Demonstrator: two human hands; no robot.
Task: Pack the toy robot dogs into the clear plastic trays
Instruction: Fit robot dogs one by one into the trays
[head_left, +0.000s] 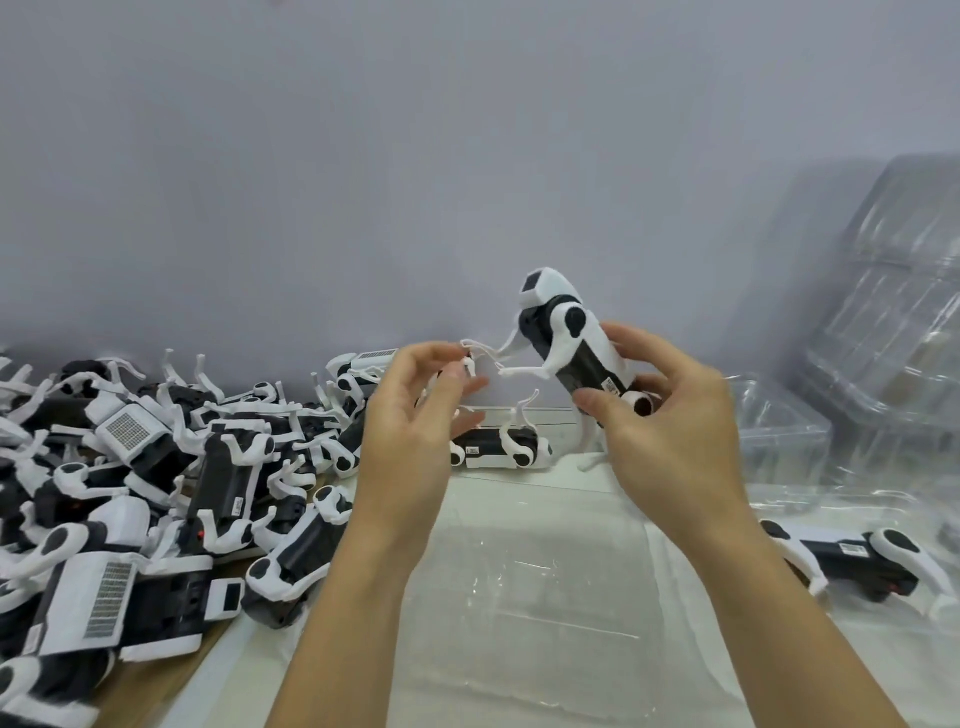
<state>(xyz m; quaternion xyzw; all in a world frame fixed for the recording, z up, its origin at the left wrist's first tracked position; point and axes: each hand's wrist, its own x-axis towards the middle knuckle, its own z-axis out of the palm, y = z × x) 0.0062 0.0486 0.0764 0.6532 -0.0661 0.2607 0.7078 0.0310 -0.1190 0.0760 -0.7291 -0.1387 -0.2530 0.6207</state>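
Observation:
My right hand grips a black-and-white toy robot dog by its body, held head-up in the air above the table. The fingers of my left hand pinch the thin white front leg tips of that dog. Directly below my hands lies a clear plastic tray on the table. Another dog lies on its back at the tray's far edge. To the right, one more dog lies in a clear tray.
A big heap of toy dogs covers the table's left side. Stacked clear trays lean at the back right, with more clear trays in front of them. A grey wall stands behind.

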